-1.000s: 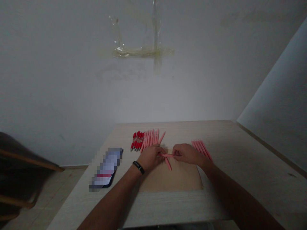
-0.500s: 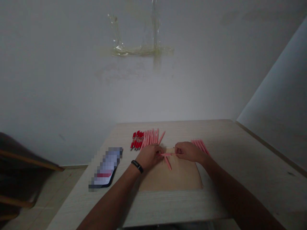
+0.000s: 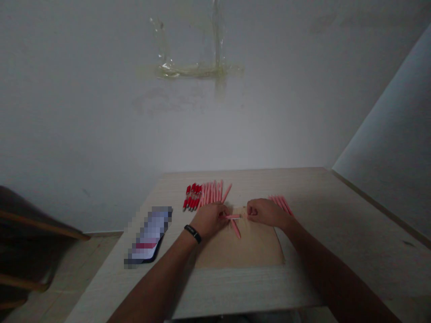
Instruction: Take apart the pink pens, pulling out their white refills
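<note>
My left hand, with a black band on its wrist, pinches a pink pen barrel that points right. Facing that barrel's tip across a small gap is my right hand, its fingers closed. A bit of pink shows at those fingertips, too small to name. Below the held barrel, another pink pen piece lies slanted on a brown cardboard sheet. Beyond my left hand lies a row of pink pen pieces. More pink pieces lie behind my right hand, partly hidden by it.
Several red pen parts with silvery tips lie left of the pink row. A phone, its screen blurred, rests at the left of the wooden table. A wall with tape remnants rises behind. Dark wooden furniture stands at lower left.
My right hand has shifted slightly right, and the gap between its fingers and the pink barrel's tip has widened. My left hand stays in place with the barrel.
</note>
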A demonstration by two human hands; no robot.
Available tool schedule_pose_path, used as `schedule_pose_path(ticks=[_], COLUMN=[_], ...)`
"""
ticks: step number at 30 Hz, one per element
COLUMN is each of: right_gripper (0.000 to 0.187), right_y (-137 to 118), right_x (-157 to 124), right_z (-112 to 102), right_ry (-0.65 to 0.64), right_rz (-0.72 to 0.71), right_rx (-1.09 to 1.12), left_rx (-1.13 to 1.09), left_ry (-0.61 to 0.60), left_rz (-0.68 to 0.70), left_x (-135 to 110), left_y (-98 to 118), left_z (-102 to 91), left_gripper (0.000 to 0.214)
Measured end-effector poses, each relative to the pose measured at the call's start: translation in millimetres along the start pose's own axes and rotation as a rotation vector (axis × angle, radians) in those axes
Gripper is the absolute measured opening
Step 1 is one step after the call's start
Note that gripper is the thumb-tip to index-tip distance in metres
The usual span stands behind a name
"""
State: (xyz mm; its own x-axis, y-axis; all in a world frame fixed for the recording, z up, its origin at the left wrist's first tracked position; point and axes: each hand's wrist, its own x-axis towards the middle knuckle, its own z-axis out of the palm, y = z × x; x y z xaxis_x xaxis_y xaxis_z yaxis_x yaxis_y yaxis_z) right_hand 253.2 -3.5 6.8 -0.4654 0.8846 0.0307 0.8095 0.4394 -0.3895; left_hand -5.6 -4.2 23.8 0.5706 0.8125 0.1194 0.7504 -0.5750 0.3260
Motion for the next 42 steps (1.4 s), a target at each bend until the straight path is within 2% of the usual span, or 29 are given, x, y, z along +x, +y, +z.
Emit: schedule_pose_path(ticks=[6, 16, 29, 42], right_gripper=[0.013, 0.008, 0.013, 0.010], right_y=[1.4, 0.2, -8.3, -7.7], right_x=[0.8, 3.3, 0.2, 0.2], right_z=[1.2, 2.3, 4.8, 4.9], right_ry=[0.000, -0.007, -0.038, -0.047], right_rz=[-0.015, -0.112, -0.122, -0.137], right_rx=[0.020, 0.047, 0.101, 0.054], left_rx=[-0.006, -0.038, -0.092, -0.067], left_ry=[-0.005, 0.015, 0.003, 0.018], left_rz=[-0.013, 0.046, 0.109, 0.116], left_x=[0.3, 1.0, 2.6, 2.0], left_y=[0.0, -1.4, 6.0, 2.5], left_z=[1.7, 3.8, 2.5, 4.4], left_gripper=[0.012, 0.009, 0.012, 0.007])
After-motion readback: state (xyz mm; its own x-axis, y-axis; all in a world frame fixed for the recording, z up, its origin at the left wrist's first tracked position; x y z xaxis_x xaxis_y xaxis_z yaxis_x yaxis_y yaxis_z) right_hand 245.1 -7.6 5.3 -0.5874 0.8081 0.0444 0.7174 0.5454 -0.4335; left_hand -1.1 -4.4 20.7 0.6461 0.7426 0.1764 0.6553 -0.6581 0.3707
